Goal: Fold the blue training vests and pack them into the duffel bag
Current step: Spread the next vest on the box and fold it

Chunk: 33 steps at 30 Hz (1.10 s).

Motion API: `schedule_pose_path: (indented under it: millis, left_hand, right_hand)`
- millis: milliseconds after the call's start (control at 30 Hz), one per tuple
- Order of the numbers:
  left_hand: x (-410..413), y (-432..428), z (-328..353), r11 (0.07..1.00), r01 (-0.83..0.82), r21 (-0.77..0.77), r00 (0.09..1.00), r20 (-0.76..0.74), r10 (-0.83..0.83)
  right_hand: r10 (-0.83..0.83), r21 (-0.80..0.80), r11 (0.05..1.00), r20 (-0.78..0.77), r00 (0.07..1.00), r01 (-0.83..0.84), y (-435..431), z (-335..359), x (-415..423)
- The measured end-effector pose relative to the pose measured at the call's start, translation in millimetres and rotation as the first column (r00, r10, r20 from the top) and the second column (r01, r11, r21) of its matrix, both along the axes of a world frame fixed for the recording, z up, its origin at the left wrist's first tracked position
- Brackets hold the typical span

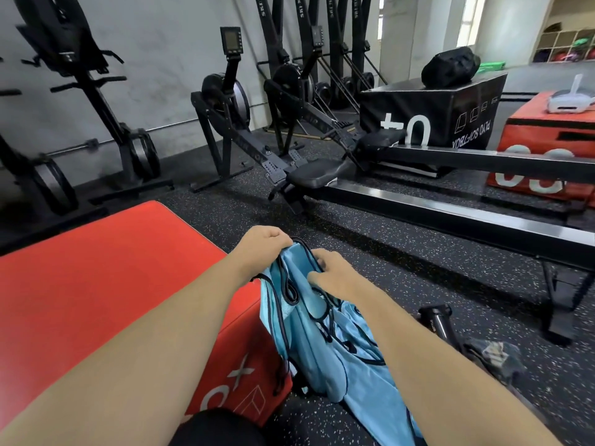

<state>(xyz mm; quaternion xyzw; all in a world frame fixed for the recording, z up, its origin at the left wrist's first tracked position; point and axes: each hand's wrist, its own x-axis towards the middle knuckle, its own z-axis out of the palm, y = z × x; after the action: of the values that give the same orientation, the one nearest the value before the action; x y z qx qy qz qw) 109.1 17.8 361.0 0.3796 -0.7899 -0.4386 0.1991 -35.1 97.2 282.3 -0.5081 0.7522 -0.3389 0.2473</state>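
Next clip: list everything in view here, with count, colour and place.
vests: count unclear, light blue, centre foreground, held up
near box: one, red, left foreground
black box: one, black, far right
bag: one, black, atop black box
far box: one, red, right edge
device: one, white, atop far box
rowers: two, black, on floor, centre
other machines: several, black, along wall
left hand: one, grip on vests' top edge
right hand: one, grip on vests just below

Arms outstretched, left hand [264, 243] and right hand [335, 273] close together, each grip curled on blue vests [322, 358].
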Motion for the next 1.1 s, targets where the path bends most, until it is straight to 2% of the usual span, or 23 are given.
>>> schedule_pose_path:
  millis: [133, 233, 300, 367, 467, 533, 600, 667, 767, 867, 1000, 1100]
  left_hand:
    - [1.2, -2.7, 3.9, 1.000, -0.023, -0.001, 0.999, -0.026, 0.023]
    - [4.6, -9.1, 6.4, 0.997, -0.071, -0.013, 0.997, -0.024, 0.071]
    - [8.9, -16.5, 6.0, 0.990, -0.122, -0.064, 0.992, -0.008, 0.122]
    - [14.1, -20.9, 3.9, 0.982, -0.167, -0.088, 0.986, 0.009, 0.168]
    - [19.9, -22.1, 2.1, 0.981, -0.181, -0.070, 0.980, 0.068, 0.186]
    - [22.4, -18.1, 6.8, 0.991, -0.116, -0.066, 0.977, 0.175, 0.126]
    - [25.0, -11.8, 13.5, 0.998, -0.004, -0.069, 0.969, 0.246, 0.021]
    - [28.7, -10.0, 15.8, 0.996, 0.055, -0.067, 0.956, 0.293, -0.033]
    - [31.8, -15.7, 16.5, 0.967, 0.124, -0.224, 0.898, 0.440, -0.013]
    - [32.9, -19.4, 19.2, 0.916, 0.174, -0.361, 0.847, 0.530, 0.047]
    - [33.0, -17.0, 20.5, 0.850, 0.114, -0.514, 0.853, 0.489, 0.181]
    - [30.1, -14.5, 22.7, 0.856, 0.107, -0.505, 0.885, 0.440, 0.149]
  right_hand:
    - [-0.049, 0.051, 0.997, -0.254, 0.966, 0.064, 2.2, 4.2, -0.3]
    - [-0.182, 0.029, 0.980, -0.268, 0.946, 0.197, 9.5, 2.6, -8.8]
    - [-0.259, -0.021, 0.966, -0.133, 0.957, 0.259, 13.0, 0.8, -18.4]
    - [-0.290, -0.104, 0.948, 0.101, 0.952, 0.300, 17.4, 3.4, -24.4]
    - [-0.269, -0.204, 0.895, 0.463, 0.845, 0.397, 24.9, 16.6, -26.4]
    - [-0.244, -0.233, 0.871, 0.558, 0.793, 0.432, 24.8, 27.8, -26.6]
    - [-0.219, -0.301, 0.855, 0.529, 0.820, 0.423, 22.5, 40.9, -26.6]
    - [-0.210, -0.363, 0.859, 0.393, 0.895, 0.361, 21.3, 54.7, -26.9]
    - [-0.179, -0.368, 0.897, 0.210, 0.961, 0.247, 23.3, 72.8, -27.1]
    - [-0.156, -0.320, 0.926, 0.162, 0.974, 0.201, 30.3, 83.5, -30.2]
    - [-0.159, -0.253, 0.947, 0.161, 0.974, 0.197, 40.0, 95.9, -35.5]
    - [-0.150, -0.162, 0.970, 0.178, 0.972, 0.179, 43.6, 102.0, -36.9]
